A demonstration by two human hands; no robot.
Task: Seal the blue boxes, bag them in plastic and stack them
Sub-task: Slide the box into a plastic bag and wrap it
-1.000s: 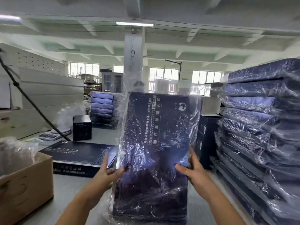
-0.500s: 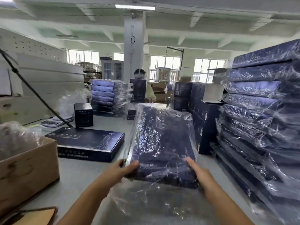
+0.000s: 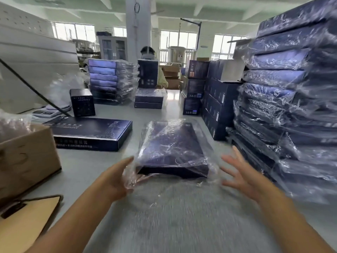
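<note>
A flat blue box (image 3: pixel 171 147) inside a clear plastic bag (image 3: pixel 175 187) lies on the grey table (image 3: pixel 82 168), the bag's loose open end toward me. My left hand (image 3: pixel 116 178) touches the bag at the box's near left corner, its fingers partly under the film. My right hand (image 3: pixel 242 172) hovers just right of the box with fingers spread, holding nothing. An unbagged blue box (image 3: pixel 91 132) lies flat to the left. A tall stack of bagged blue boxes (image 3: pixel 291 99) stands on the right.
A cardboard carton (image 3: pixel 27 157) with plastic sits at the left edge, a brown flat piece (image 3: pixel 27 216) below it. A small dark cube box (image 3: pixel 82 102), a scale (image 3: pixel 47 112), more stacked boxes (image 3: pixel 109 81) and dark cartons (image 3: pixel 217 99) stand farther back. A person (image 3: pixel 149 53) works behind.
The bagged box went from upright in both hands to lying flat on the table. My right hand has let go and spread open beside it.
</note>
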